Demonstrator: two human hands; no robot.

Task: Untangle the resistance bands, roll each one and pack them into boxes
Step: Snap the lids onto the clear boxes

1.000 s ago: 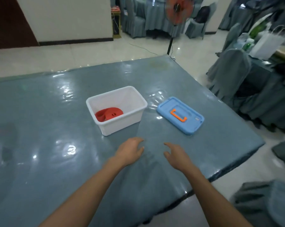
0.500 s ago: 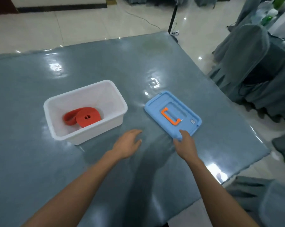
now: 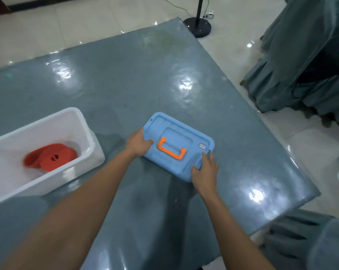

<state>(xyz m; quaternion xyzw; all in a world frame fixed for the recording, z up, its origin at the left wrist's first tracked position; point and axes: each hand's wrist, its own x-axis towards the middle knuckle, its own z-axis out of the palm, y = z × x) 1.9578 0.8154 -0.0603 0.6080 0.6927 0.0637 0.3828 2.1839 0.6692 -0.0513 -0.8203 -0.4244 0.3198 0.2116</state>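
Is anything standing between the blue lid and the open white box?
Nothing visible does: only bare table separates the blue lid from the white box. The left hand and right hand grip the lid's ends.

A single wide-angle view from the person's head looks forward and steeply down onto the grey-blue table (image 3: 125, 84) from above its near edge. It sits close — both forearms run in from the bottom edge, and the left hand (image 3: 138, 144) and right hand (image 3: 204, 170) hold the blue lid (image 3: 176, 137) near mid-frame. The white box (image 3: 48, 178) is cut by the left border; tiled floor (image 3: 87, 22), a stand's round base (image 3: 198, 28) and draped chairs (image 3: 301, 55) line the top and right.
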